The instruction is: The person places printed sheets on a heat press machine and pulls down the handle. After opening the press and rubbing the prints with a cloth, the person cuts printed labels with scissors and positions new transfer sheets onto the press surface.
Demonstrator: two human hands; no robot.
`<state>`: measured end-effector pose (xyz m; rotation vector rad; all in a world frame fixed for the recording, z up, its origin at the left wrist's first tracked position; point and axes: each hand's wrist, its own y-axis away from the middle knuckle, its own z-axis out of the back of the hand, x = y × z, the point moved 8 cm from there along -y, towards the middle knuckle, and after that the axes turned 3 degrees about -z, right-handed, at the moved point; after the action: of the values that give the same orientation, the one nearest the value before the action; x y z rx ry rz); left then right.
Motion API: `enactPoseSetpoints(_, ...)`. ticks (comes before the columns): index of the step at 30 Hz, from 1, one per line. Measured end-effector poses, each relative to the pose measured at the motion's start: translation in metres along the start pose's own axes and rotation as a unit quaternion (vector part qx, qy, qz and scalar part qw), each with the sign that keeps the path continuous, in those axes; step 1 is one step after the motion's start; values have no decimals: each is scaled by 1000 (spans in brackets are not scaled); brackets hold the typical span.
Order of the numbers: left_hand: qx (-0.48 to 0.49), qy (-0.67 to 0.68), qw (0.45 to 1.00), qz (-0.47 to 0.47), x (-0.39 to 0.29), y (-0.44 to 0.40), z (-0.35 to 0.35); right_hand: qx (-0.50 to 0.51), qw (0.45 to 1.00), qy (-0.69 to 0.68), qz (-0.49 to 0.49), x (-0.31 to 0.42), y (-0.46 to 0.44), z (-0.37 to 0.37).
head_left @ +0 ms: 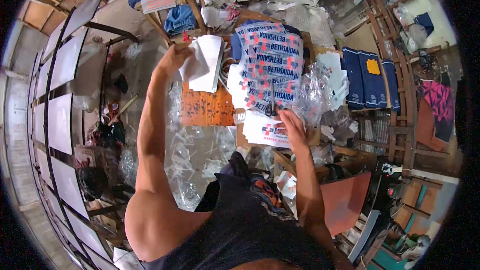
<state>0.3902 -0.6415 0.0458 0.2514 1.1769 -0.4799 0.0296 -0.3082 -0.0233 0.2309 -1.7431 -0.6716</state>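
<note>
White sheets [207, 62]: likely light, floppy, crease easily; grip by edge. Hands apart: left hand [175, 59] pinching curled edge, right hand [294, 126] at printed sheets [256, 128], grip unclear.

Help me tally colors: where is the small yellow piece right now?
In the head view, the small yellow piece lies at upper right, on top of the dark blue folded fabric, right of the crumpled clear plastic.
</note>
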Motion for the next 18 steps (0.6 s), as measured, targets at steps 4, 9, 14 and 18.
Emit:
enactPoseSetpoints(4,94,140,983,64,-80,51,-65,284,936,-181,-103,-15,18,-81)
enactPoseSetpoints(9,243,373,889,105,-146,108,-182,401,735,-538,-99,2,46,-125)
enactPoseSetpoints(14,255,138,949,122,-138,115,-219,15,909,-399,124,30,52,-6)
enactPoseSetpoints(18,290,151,931,164,-136,123,-296,-145,927,-284,199,24,124,70)
